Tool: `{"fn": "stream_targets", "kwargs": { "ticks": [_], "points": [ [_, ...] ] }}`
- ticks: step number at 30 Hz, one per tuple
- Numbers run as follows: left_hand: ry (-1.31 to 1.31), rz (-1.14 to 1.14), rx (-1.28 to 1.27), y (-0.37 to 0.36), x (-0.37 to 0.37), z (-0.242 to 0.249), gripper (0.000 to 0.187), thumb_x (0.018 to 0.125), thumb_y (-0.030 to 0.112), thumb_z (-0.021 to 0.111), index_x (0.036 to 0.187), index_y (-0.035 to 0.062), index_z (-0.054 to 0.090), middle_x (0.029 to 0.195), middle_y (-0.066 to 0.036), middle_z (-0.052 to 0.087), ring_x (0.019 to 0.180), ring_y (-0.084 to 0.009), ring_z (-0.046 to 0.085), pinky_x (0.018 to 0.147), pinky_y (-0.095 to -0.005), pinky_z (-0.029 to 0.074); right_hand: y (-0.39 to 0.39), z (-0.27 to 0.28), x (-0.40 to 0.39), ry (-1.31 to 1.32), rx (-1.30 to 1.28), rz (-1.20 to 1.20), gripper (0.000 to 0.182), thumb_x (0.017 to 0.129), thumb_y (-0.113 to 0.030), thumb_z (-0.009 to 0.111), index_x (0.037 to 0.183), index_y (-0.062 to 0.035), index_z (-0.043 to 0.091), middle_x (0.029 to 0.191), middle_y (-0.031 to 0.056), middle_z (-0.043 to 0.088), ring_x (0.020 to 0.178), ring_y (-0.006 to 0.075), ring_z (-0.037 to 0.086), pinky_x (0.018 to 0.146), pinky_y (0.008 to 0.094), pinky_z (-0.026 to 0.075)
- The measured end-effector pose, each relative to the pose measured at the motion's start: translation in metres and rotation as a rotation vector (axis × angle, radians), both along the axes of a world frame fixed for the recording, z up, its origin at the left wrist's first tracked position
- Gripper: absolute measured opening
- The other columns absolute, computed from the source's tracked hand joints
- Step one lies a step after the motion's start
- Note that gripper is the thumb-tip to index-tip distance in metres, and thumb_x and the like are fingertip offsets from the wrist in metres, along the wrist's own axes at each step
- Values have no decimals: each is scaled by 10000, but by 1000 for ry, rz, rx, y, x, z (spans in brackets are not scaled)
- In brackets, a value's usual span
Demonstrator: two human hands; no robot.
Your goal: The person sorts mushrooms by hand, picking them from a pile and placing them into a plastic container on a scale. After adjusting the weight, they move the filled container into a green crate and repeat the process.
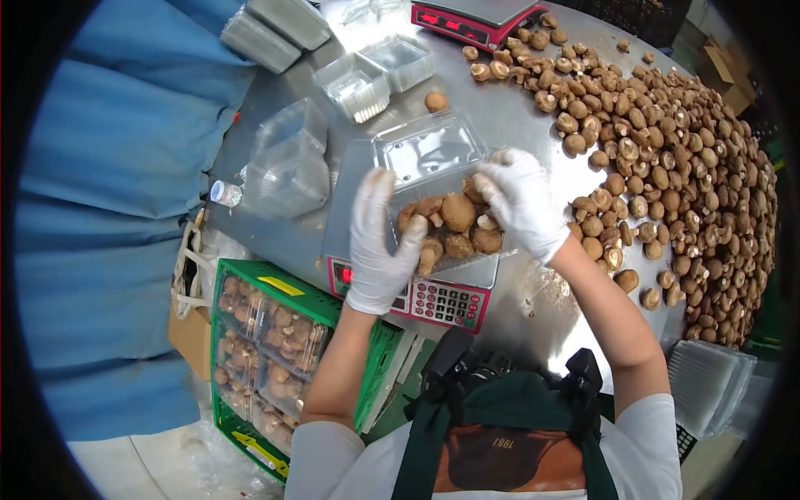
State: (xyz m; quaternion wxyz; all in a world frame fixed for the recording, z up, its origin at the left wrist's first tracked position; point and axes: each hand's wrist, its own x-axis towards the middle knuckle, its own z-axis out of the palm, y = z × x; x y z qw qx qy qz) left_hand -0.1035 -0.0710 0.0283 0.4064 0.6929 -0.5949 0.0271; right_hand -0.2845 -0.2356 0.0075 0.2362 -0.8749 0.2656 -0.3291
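Observation:
A clear plastic clamshell box (393,187) with its lid (437,137) folded back rests on a red digital scale (479,304). Several brown shiitake mushrooms (457,213) lie in it. My left hand (377,254), in a white glove, is at the box's left side, thumb and fingers spread apart, thumb close to the mushrooms. At the far right corner, my gloved right hand (525,200) has its fingers bent around a shiitake mushroom (472,190), partly hidden by the fingertips.
A large heap of shiitake (667,167) covers the right side of the steel table. Empty clear boxes (287,167) are stacked at left, with more trays (354,83) behind. A second scale (454,27) stands at the back. A green crate (250,287) at lower left holds filled packs.

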Motion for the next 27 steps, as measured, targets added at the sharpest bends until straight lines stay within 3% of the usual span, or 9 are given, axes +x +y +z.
{"fn": "stream_targets", "kwargs": {
  "ticks": [3, 5, 7, 11, 15, 17, 20, 25, 27],
  "points": [
    [237, 148, -128, 13, 23, 7, 476, 997, 42, 602, 1459, -6, 500, 1482, -154, 532, 1381, -257, 502, 1182, -390, 364, -13, 12, -29, -216, -42, -78, 249, 957, -181, 623, 1149, -70, 737, 1101, 130, 695, 1075, 290, 630, 968, 399, 482],
    [608, 281, -248, 20, 33, 30, 370, 1046, 125, 556, 1399, 14, 555, 1399, -118, 595, 1320, -215, 545, 1143, -366, 384, -16, 15, -65, -247, 270, -148, 267, 998, -160, 580, 1193, -54, 729, 1143, 121, 707, 1090, 231, 644, 1005, 343, 480],
    [602, 378, -380, 34, 60, 35, 345, 1054, 220, 572, 1348, 39, 587, 1347, -95, 630, 1288, -191, 564, 1106, -354, 382, -18, 12, -104, -204, 527, -258, 280, 1037, -151, 548, 1228, -29, 714, 1199, 86, 710, 1126, 197, 641, 1049, 311, 453],
    [586, 411, -511, 49, 77, 63, 361, 1028, 295, 633, 1302, 61, 613, 1280, -78, 667, 1239, -172, 589, 1068, -345, 375, -15, -28, -187, -328, 672, -443, 309, 1073, -159, 528, 1276, 19, 680, 1305, 89, 677, 1211, 172, 611, 1083, 298, 430],
    [602, 400, -483, 41, 82, 71, 351, 995, 274, 688, 1269, 59, 642, 1195, -59, 704, 1126, -125, 615, 962, -285, 412, -8, -77, -238, -436, 752, -448, 307, 1071, -163, 546, 1279, 24, 672, 1327, 88, 668, 1241, 176, 606, 1091, 315, 443],
    [666, 387, -441, 33, 81, 69, 279, 999, 152, 674, 1250, 42, 619, 1188, -50, 652, 1101, -137, 598, 1018, -285, 452, -3, -94, -252, -461, 832, -500, 299, 1060, -139, 570, 1298, 20, 658, 1313, 82, 677, 1217, 164, 621, 1069, 307, 461],
    [703, 352, -319, 18, 74, 57, 271, 998, 149, 673, 1247, 53, 623, 1181, -41, 644, 1095, -128, 589, 1009, -284, 450, 11, -101, -249, -457, 818, -513, 280, 1058, -149, 575, 1248, 23, 687, 1220, 86, 711, 1155, 160, 635, 1051, 310, 458],
    [911, 381, 133, -28, 70, -15, 658, 953, 318, 740, 1474, 52, 441, 1104, -84, 678, 1055, -146, 624, 864, -280, 470, 32, -68, -203, -279, 722, -477, 261, 1052, -164, 579, 1192, 6, 719, 1116, 64, 719, 1069, 142, 631, 1012, 291, 453],
    [1295, 247, 232, -46, 61, -26, 935, 965, 427, 712, 1610, 22, 169, 1193, -181, 661, 1160, -227, 616, 977, -380, 453, 34, -61, -186, -271, 713, -413, 244, 1050, -135, 571, 1176, 13, 719, 1106, 61, 718, 1039, 138, 639, 988, 283, 469]
  ]
}}
